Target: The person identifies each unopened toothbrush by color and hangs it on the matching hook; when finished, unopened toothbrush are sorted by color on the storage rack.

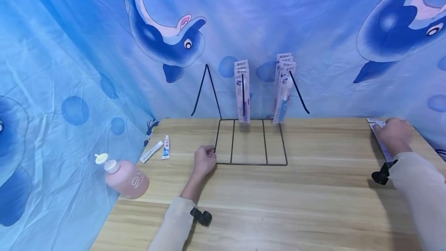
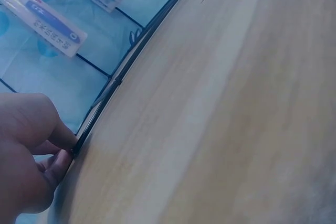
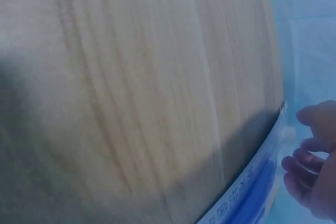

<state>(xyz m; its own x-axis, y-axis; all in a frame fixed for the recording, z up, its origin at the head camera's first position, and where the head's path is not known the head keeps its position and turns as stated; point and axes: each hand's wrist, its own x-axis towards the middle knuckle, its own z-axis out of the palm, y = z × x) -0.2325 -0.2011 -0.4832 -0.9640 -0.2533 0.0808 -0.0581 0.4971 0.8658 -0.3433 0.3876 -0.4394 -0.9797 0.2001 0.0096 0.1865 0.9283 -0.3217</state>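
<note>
My left hand (image 1: 203,160) pinches the front left corner of a black wire display rack (image 1: 251,164) between thumb and finger; the left wrist view shows the fingertips right at the wire. Packaged toothbrushes hang from the rack in two stacks, a left stack (image 1: 240,100) and a right stack (image 1: 283,100). At the table's far right, my right hand (image 1: 395,134) is over another packaged toothbrush (image 1: 385,151) lying flat. In the right wrist view its fingers are loosely bent, thumb apart from them, beside the blue-handled toothbrush pack (image 3: 247,187).
A pink pump bottle (image 1: 127,179) stands at the table's left edge. Behind it lie a small white box (image 1: 151,152) and a small tube (image 1: 166,147). A blue dolphin-print curtain (image 1: 313,18) closes off the back and left of the wooden table (image 1: 278,204).
</note>
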